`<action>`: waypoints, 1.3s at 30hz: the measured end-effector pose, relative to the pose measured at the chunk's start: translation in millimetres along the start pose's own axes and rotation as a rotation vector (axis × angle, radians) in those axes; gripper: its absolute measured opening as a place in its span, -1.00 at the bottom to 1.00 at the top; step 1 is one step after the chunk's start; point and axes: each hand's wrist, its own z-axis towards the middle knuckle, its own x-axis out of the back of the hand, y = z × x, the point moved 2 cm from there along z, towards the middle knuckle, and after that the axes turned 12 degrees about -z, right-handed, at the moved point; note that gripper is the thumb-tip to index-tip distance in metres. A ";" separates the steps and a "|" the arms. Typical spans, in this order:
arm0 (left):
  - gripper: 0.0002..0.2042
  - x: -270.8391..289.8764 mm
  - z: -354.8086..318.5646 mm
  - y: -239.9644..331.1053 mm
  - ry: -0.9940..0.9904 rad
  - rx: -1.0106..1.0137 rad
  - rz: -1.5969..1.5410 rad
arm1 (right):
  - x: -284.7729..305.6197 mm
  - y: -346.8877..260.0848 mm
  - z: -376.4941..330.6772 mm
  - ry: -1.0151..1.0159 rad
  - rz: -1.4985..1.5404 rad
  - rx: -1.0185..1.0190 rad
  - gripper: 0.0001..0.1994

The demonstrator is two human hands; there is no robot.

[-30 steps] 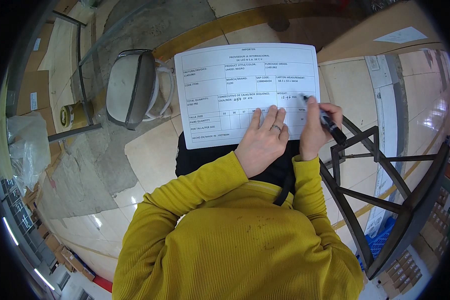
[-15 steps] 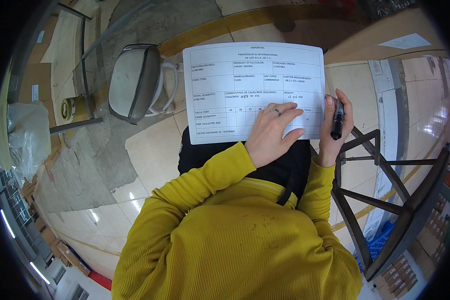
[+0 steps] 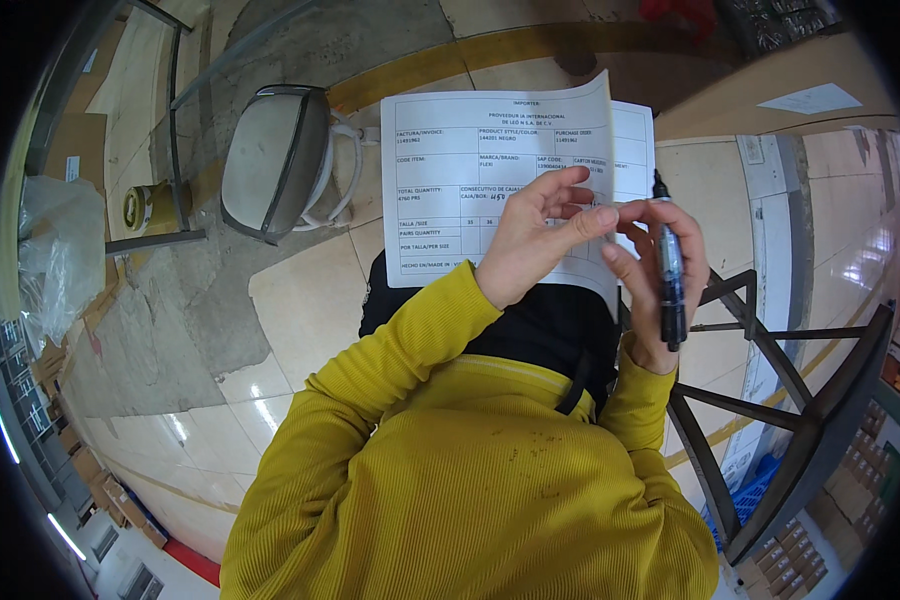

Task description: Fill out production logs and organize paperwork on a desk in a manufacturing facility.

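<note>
We hold a printed white form (image 3: 490, 190) up over our lap, its long axis running left to right across the view, its far edge toward the floor tiles and its near edge resting against the dark garment at our waist. Our left hand (image 3: 535, 240) lies on the sheet's right half, fingers curled loosely, with thumb and forefinger pinching at the right margin, where a corner of the top sheet lifts and shows a second sheet behind it. Our right hand (image 3: 660, 270) sits just to the right of that margin, its grip closed around a black marker pen (image 3: 668, 270) that stands nearly upright, tip pointing to the far side. The forefinger of the right hand reaches left to meet the left hand's fingertips at the paper's edge. So the paper lies left of the pen grip, touching it at the margin only, and the left hand is the nearer one to the form, already resting on it. We cannot tell whether the right fingers actually clamp the sheet or merely brush it. To the far left a grey-seated white chair (image 3: 275, 160) stands on the tiled floor (image 3: 300, 300). A dark metal frame (image 3: 770, 400) crosses at right, near our right elbow. Both yellow sleeves (image 3: 410, 340) come up from the near edge.
</note>
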 end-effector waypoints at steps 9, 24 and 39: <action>-0.58 9.4 -5.5 14.5 -0.091 0.114 -0.161 | -21.5 -1.5 0.5 -0.007 -0.071 -0.027 -0.39; -0.79 50.8 -11.8 10.4 0.156 0.062 -0.087 | 31.8 7.7 8.0 0.509 -0.564 0.071 -0.58; -0.44 -17.0 -37.9 -11.9 -0.075 -0.211 0.163 | -26.9 23.7 -11.2 0.568 0.218 -0.198 -0.75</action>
